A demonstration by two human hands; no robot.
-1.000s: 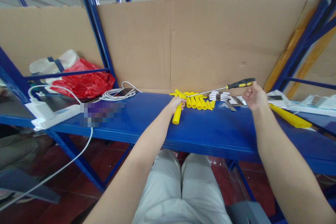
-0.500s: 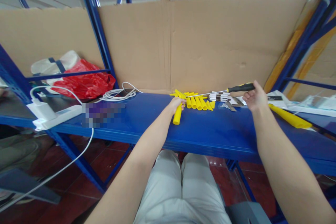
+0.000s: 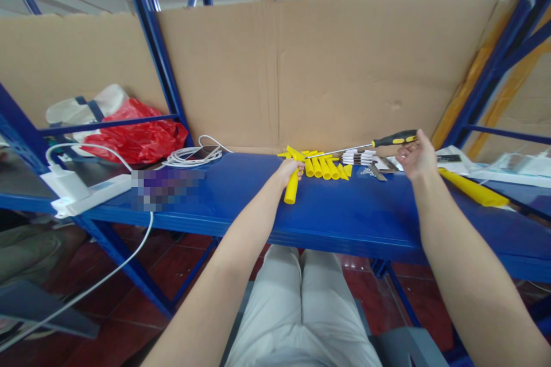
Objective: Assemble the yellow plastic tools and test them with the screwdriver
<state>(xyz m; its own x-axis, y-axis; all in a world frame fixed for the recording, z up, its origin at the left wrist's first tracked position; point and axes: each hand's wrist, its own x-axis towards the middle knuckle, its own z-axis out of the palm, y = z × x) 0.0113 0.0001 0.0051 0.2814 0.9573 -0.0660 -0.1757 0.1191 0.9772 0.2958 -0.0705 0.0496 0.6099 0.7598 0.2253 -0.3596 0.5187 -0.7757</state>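
Note:
My left hand [image 3: 287, 173] is closed around a yellow plastic tool [image 3: 291, 191] with a round hollow handle and a crosswise head. Its lower end points toward me above the blue shelf. My right hand [image 3: 416, 156] grips the back end of a long screwdriver [image 3: 392, 139] with a black and yellow handle. The thin shaft slopes down to the left, and its tip meets the head of the yellow tool; the exact contact is too small to see. Several similar yellow tools [image 3: 327, 170] lie in a row just right of my left hand.
Small white packs [image 3: 358, 157] and metal blades [image 3: 377, 173] lie on the blue shelf [image 3: 344, 212]. A larger yellow piece [image 3: 473, 188] is at right. Leftward are a coiled white cable [image 3: 191, 156], a power strip [image 3: 97, 195] and a red bag [image 3: 138, 132]. Cardboard [image 3: 344, 69] stands behind.
The screwdriver's handle has turned about its length, showing more of its yellow inlays, and its back end sits slightly higher. My left hand keeps its hold on the yellow tool.

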